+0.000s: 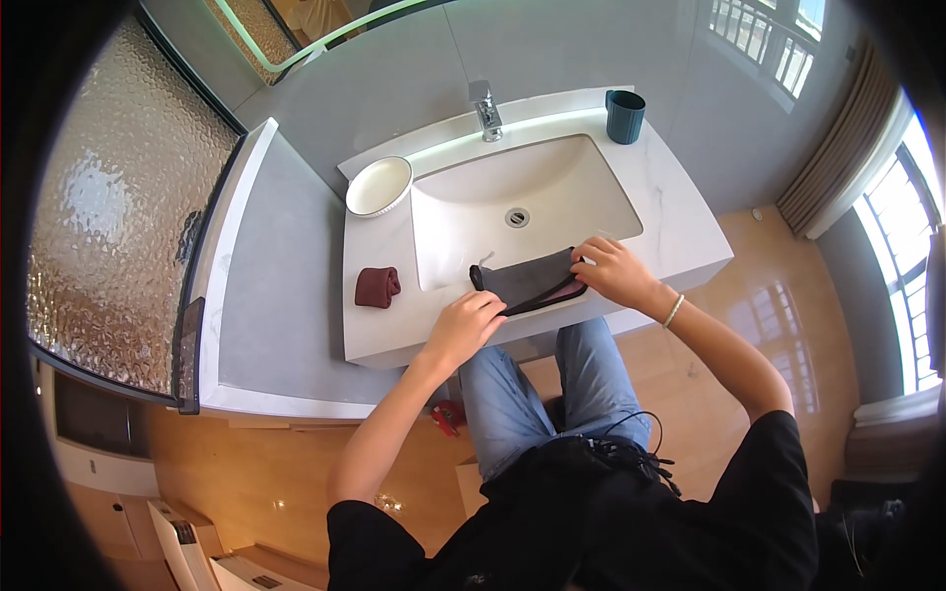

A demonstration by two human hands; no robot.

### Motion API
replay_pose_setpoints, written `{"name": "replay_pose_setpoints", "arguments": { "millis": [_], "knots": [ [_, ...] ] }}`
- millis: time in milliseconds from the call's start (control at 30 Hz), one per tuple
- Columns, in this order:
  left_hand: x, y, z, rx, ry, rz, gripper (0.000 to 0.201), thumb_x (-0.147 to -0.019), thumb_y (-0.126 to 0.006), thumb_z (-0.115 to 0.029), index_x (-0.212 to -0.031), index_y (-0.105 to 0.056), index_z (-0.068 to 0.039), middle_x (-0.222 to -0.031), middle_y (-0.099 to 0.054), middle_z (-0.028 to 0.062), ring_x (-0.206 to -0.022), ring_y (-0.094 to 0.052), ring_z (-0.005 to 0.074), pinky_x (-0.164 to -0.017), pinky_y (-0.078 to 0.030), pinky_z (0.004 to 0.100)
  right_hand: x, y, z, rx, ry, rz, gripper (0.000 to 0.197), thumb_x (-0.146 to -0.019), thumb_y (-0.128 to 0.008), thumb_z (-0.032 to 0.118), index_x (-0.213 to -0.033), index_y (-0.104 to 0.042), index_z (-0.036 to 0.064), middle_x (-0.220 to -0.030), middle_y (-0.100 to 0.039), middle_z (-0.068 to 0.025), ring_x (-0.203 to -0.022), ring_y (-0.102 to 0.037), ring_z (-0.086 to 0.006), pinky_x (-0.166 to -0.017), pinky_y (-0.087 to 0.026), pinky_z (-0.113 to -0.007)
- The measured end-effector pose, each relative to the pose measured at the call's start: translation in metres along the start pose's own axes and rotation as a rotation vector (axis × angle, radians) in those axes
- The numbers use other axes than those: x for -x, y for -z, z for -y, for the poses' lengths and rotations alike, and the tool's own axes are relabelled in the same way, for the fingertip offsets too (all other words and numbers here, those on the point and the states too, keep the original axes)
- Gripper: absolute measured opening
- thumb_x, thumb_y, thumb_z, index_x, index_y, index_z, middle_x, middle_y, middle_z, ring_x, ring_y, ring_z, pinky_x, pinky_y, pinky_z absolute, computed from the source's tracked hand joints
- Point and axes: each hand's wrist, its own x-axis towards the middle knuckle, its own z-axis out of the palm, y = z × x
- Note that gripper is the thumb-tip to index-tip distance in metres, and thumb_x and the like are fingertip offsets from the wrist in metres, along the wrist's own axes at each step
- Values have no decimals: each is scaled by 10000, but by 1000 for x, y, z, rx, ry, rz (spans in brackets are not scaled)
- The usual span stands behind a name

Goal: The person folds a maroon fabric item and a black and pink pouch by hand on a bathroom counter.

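A dark grey piece of cloth [527,278] with black edging lies over the front rim of the sink, a strip of dull pink showing along its right part. Its exact kind I cannot tell. My left hand [465,323] pinches the near left edge of the cloth. At the upper right corner, my right hand [613,271] has its fingers closed on the same cloth. Left of the sink, apart from both hands, sits a small folded maroon cloth [377,287].
The white sink [601,187] has a chrome faucet [486,110] behind it. A white bowl [379,187] stands at the back left of the counter [680,212], a dark teal mug [625,116] at the back right. A low grey wall [286,276] borders the left side.
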Motion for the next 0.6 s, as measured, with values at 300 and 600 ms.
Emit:
{"name": "replay_pose_setpoints", "arguments": {
  "millis": [300, 600],
  "knots": [
    [17, -7, 13, 70, -21, -161, 169, -885, -693, -115, -1020, -718, -18, -1071, -702, 82, -966, -673, 292, -842, -545, 378, -18, 14, 11, 58, 127, -83, 96, -797, -700, 122, -866, -641, 89, -914, -642, -13, -893, -624, -203, -791, -484, -340],
    [23, -11, 21, 44, -65, -189, 170, -836, -733, -116, -995, -739, -58, -1114, -693, 46, -1009, -665, 265, -878, -530, 382, 14, -11, 30, -63, 32, -99, 110, -815, -725, 119, -897, -666, 74, -928, -621, -27, -906, -607, -215, -810, -505, -338]
  ]
}}
